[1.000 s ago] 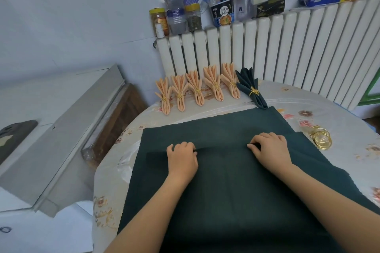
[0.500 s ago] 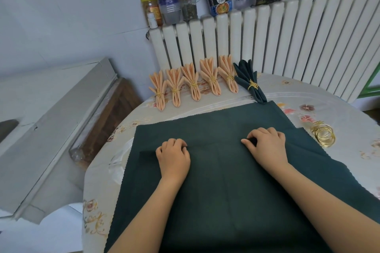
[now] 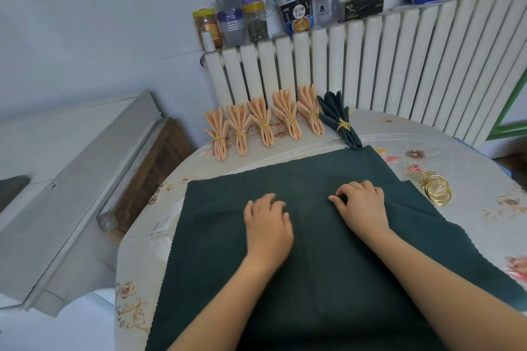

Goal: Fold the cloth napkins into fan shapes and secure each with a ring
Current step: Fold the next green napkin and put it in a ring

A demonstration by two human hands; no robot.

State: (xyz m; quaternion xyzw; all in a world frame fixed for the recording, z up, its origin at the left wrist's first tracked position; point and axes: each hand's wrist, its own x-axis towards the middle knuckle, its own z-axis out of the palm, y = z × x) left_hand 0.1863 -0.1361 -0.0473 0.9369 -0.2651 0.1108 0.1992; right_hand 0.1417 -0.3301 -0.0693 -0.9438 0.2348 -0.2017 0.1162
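While the flat dark green cloth napkin (image 3: 299, 251) lies spread over the round table with the floral plastic cover (image 3: 467, 157), both hands rest on its middle. The left hand (image 3: 268, 225) lies palm down, fingers loosely bent and blurred — whether they pinch the cloth I cannot tell. The right hand (image 3: 360, 204) curls its fingers and thumb round a small fold of the napkin. Gold metal napkin rings (image 3: 436, 189) sit stacked just beside the napkin's right edge. Along the far edge stand five peach fan-folded napkins (image 3: 263, 125) and one dark green fan-folded napkin (image 3: 339, 120) — each ringed — before the white ribbed radiator (image 3: 399, 65).
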